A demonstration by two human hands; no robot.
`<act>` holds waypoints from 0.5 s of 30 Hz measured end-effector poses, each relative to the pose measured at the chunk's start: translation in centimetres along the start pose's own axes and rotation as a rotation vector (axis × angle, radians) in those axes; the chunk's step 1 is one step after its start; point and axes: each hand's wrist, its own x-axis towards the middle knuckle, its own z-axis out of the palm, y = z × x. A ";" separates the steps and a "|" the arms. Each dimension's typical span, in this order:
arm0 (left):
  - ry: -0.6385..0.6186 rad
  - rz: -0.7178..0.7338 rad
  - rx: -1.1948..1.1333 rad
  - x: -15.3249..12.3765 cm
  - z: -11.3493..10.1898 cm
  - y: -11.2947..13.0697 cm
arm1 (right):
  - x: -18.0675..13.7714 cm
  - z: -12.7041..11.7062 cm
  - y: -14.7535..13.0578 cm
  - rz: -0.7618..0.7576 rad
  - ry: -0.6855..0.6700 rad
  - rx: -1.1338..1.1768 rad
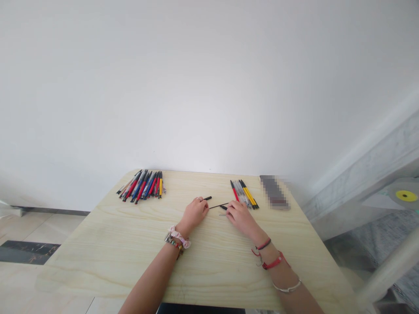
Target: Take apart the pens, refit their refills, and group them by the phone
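Apparently partway through a job on pens, you work both hands above the middle of the pale wooden table [209, 266], loose parts lying between them. Your left hand [197, 211], just left of the table's center, is curled, thumb and fingers drawn close; a black pen piece [208, 198] juts out beyond its fingers, though whether it is gripped or merely lies behind them cannot be told. Your right hand [241, 216], right of the table's center, has its fingers bent down at a dark pointed part [224, 207] and a small clear part [222, 214]; whether it has hold of either is hidden. A thin black rod [218, 206] spans the gap over the table's middle, from one set of fingertips to the other. Along the table's far left lies a large spread of pens [140, 187]; toward its far right, a smaller row of red, clear and yellow pens [247, 192]. Both groups look whole, while the parts at the table's middle lie apart, leaving that one piece seemingly unfinished. Which group, if either, is already done, you could not tell from this view. A pixelated dark object [275, 192] rests by the table's far right corner.
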 end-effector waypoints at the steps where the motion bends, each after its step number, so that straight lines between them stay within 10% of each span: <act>1: -0.002 -0.004 0.011 0.0 0.0 -0.1 | 0.0 0.0 0.0 -0.003 0.001 -0.006; 15: 0.004 -0.155 0.073 0.1 -0.6 -0.4 | 0.2 0.0 -0.1 0.022 0.148 0.179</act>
